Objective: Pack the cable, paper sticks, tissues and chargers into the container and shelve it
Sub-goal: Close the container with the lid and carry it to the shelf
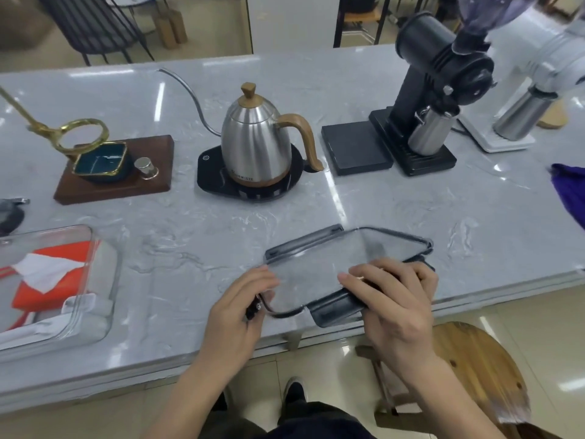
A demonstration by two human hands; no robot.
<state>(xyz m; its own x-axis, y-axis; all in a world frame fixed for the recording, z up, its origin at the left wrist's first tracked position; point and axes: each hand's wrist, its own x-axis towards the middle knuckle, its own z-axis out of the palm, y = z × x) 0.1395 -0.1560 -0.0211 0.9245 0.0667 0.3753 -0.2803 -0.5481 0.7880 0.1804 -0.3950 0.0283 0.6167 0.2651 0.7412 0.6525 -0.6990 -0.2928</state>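
Observation:
A clear container lid (319, 264) with dark grey clip flaps lies near the marble counter's front edge. My left hand (243, 302) grips its near-left rim, fingers curled over the edge. My right hand (389, 296) presses on the near-right clip flap with its fingers closed over it. At the far left stands the clear container (95, 280), holding an orange tissue pack (53, 274) with a white tissue sticking out, and some white items along its right side. No cable or chargers are clearly visible.
Behind the lid stand a steel gooseneck kettle (256, 144) on a black base, a wooden tray (120, 172) with a gold-rimmed dish, a black scale (354, 147), a black grinder (433, 99) and a white grinder (538, 74). A purple cloth (569, 191) lies at right; a wooden stool (474, 369) stands below.

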